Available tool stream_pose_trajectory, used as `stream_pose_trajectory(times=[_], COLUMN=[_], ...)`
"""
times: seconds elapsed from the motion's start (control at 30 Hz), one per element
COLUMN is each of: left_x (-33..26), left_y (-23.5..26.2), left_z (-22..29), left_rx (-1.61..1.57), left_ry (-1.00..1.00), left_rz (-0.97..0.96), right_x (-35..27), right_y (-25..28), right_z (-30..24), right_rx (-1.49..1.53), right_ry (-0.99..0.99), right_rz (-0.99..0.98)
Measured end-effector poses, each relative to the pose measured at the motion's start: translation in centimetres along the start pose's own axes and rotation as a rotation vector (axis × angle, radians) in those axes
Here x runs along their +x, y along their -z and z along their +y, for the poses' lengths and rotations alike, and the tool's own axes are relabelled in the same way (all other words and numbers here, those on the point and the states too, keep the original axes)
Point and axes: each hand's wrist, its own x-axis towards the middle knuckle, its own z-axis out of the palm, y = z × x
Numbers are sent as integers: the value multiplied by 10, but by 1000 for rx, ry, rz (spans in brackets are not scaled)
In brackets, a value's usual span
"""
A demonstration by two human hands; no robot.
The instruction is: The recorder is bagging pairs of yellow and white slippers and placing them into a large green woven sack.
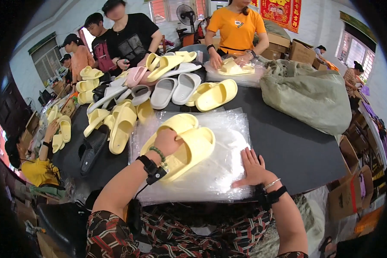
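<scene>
A pair of pale yellow slide slippers (189, 154) lies on a stack of clear plastic bags (228, 172) in front of me. My left hand (167, 142) is closed on the pair, its fingers gripping where the two slippers meet; the fingertips are partly hidden. To the right, my right hand (254, 170) lies flat with fingers spread on the bags' right edge, holding nothing. Just beyond the bags sit another yellow pair (218, 95) and some grey slippers (163, 93).
A heap of yellow, grey and pink slippers covers the dark table (296, 150) at the left. A black slipper (93, 150) lies near its left edge. A greenish woven sack (307, 96) stands at right. Across the table a person in orange (236, 30) handles yellow slippers on plastic.
</scene>
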Motion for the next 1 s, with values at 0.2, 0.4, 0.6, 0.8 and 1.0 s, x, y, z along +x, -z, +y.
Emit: stream_pose_trajectory(times=[0.2,0.4,0.6,0.8,1.0], left_x=[-15,-26,-29,-42,-49], left_y=[16,24,23,32,65], left_z=[-61,-42,-45,-53,-72], left_rx=[30,-56,-109,-4,-133], left_ry=[176,141,219,189,168], left_rz=[88,169,159,169,294], right_x=[2,4,2,4,5], right_y=[2,-1,-2,0,4], right_z=[-1,3,6,-1,-2], right_rx=[2,-38,-44,-36,-26], right_ry=[-7,-31,-50,-65,-71], right_rz=[-18,-21,-42,-52,-73])
